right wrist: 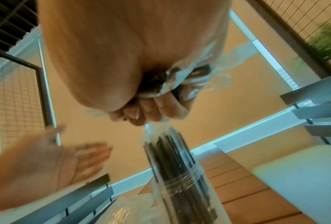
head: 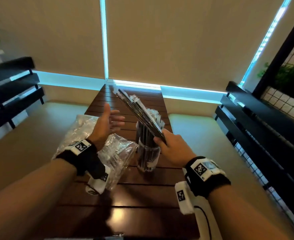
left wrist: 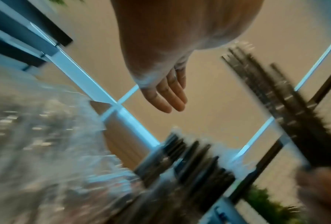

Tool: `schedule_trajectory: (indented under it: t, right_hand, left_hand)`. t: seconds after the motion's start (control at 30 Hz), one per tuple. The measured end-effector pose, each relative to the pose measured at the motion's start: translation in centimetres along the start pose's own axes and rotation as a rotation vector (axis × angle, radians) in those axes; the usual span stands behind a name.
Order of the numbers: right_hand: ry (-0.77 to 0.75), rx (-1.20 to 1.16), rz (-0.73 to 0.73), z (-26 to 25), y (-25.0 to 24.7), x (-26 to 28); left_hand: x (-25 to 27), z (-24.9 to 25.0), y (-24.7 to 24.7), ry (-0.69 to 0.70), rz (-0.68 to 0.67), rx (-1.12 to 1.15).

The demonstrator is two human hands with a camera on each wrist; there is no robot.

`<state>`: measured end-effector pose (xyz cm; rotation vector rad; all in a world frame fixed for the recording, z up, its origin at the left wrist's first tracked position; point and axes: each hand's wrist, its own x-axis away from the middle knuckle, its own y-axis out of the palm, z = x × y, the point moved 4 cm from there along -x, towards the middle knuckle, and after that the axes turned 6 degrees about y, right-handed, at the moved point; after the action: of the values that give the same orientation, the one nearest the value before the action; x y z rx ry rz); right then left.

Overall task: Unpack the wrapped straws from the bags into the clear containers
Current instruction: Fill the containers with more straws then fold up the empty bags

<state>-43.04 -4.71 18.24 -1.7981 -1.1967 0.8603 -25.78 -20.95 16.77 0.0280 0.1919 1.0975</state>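
Gripping straw bundle (head: 139, 111) in curled right fingers (right wrist: 151, 110), left fingers (head: 116, 119) spread, apart

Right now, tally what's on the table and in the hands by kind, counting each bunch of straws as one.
Clear containers: 1
Plastic bags: 1
Bunches of wrapped straws: 2, one standing in the container, one fanned out in the right hand
Hands: 2, the left hand open and holding nothing, the right hand gripping
Total: 6

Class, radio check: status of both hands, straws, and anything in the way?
Left hand open, empty. Right hand grips straw bundle tilted above the container. Plastic bag beside it; nothing blocking.
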Motion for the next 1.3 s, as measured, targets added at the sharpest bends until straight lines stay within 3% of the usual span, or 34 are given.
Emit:
schedule_trajectory:
  t: [0.07, 0.13, 0.23, 0.33, 0.4, 0.47, 0.57, 0.67, 0.77, 0.93, 1.13, 1.2, 1.3]
  right_hand:
    - [-0.02, 0.012, 0.054, -1.1, 2.0, -0.9]
    - [-0.032, -0.007, 0.095, -2.6, 3.2, -1.7]
    - [-0.097, -0.134, 0.15, -5.0, 3.7, -2.6]
    - [-0.136, -0.25, 0.169, -6.0, 3.0, -2.7]
    - [-0.063, -0.606, 0.173, -5.6, 2.4, -2.9]
    - [0.137, -1.053, 0.134, -4.7, 2.6, -3.4]
    - [0.351, -1.599, -0.078, -5.1, 3.6, -3.5]
    - [0.396, -1.84, -0.167, -6.0, 3.5, -3.4]
    - [0.356, -1.947, -0.204, -6.2, 2.7, -3.9]
    - [0.272, -2.018, -0.321, -6.5, 3.4, -4.3]
    - [0.36, -2.021, -0.168, -3.2, 4.5, -4.6]
    - [0.269, -2.025, -0.218, -4.2, 3.8, -4.6]
    - [0.26, -1.928, -0.211, -4.9, 3.2, -4.3]
  left_hand:
    - [0.5, 3.3, 2.4, 0.024, -0.118, 0.144]
    - [0.4, 5.5, 3.8, 0.047, -0.116, 0.217]
    - [-0.3, 7.5, 4.8, 0.01, 0.082, 0.342]
    - [-0.7, 10.3, 4.6, 0.128, 0.206, 0.342]
    - [-0.3, 12.9, 4.0, 0.247, 0.215, 0.324]
    - [0.3, 15.3, 3.6, 0.341, 0.202, 0.346]
    - [1.7, 17.2, 4.0, 0.495, 0.155, 0.31]
    - [3.1, 17.8, 5.1, 0.627, 0.076, 0.253]
    - [3.2, 16.7, 5.9, 0.688, -0.028, 0.183]
    - [3.9, 11.5, 8.4, 0.599, -0.122, -0.124]
    - [1.3, 11.8, 8.0, 0.548, -0.154, 0.182]
    - [1.6, 10.9, 8.8, 0.537, -0.193, 0.143]
    - [1.7, 10.1, 9.5, 0.514, -0.211, 0.063]
